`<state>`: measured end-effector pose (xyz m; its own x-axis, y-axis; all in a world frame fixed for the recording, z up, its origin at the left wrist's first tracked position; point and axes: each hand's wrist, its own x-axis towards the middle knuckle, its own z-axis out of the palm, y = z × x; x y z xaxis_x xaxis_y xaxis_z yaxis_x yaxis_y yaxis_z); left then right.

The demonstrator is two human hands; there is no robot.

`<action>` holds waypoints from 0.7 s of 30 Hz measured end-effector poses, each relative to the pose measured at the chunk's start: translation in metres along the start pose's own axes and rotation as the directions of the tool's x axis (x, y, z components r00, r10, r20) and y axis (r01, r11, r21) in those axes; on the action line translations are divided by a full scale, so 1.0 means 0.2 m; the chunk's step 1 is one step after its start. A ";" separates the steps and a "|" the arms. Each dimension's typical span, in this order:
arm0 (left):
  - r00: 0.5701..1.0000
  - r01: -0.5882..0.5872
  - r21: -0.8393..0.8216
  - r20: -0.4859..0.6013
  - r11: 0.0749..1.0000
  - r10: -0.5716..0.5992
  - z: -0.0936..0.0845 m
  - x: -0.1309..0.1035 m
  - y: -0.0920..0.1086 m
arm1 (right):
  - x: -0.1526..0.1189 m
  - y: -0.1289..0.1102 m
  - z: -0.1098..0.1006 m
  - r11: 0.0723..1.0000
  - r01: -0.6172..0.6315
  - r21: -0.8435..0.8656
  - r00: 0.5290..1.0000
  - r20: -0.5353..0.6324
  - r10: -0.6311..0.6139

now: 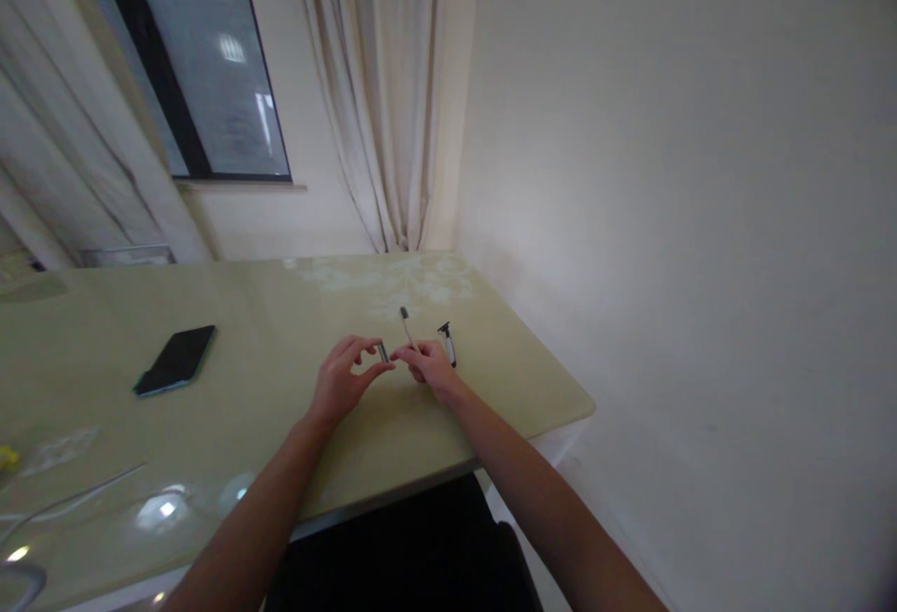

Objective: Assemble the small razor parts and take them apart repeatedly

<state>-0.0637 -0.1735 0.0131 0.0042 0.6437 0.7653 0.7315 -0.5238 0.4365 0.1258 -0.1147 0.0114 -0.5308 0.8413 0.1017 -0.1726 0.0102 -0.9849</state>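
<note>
Between the thumb and fingertips of my left hand [342,380] is a small, narrow, dark grey piece [382,352], held upright just above the table; it resembles a razor blade cartridge, but it is too small to be sure. My right hand [429,367] grips a toothbrush [408,327] by its pale handle, its dark bristled head pointing away from me. The right fingertips come close to the small piece; whether they touch it I cannot tell. Just right of that hand lies a razor [449,348] with a black head and a black-and-silver handle.
A dark phone or tablet [177,360] lies on the glossy pale table [266,313] to the left. Nearer on that side are a clear plastic wrapper [62,451], a yellow item [8,459] and a cable [84,492]. A wall [665,220] stands along the right.
</note>
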 end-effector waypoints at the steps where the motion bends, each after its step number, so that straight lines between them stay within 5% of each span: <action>1: 1.000 -0.016 -0.005 0.003 1.000 0.016 0.01 0.00 0.00 | 0.00 0.00 0.00 1.000 -0.002 0.008 1.000 0.004 0.002; 11: 0.999 -0.029 -0.037 0.019 0.999 0.030 0.04 -0.02 0.05 | 0.00 0.02 0.02 0.999 0.031 0.030 0.999 0.043 -0.032; 17: 0.997 0.034 -0.135 0.067 0.990 -0.025 0.06 -0.01 0.07 | 0.00 0.01 0.03 1.000 0.029 0.007 1.000 0.007 -0.029; 21: 0.993 0.114 -0.145 0.003 0.983 -0.115 0.06 -0.01 0.07 | -0.02 -0.01 0.04 0.999 -0.006 0.042 0.999 0.035 0.005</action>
<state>-0.0452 -0.1762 0.0115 -0.0779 0.7012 0.7087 0.6206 -0.5222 0.5849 0.1217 -0.1216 0.0137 -0.5606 0.8218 0.1017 -0.2041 -0.0180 -0.9788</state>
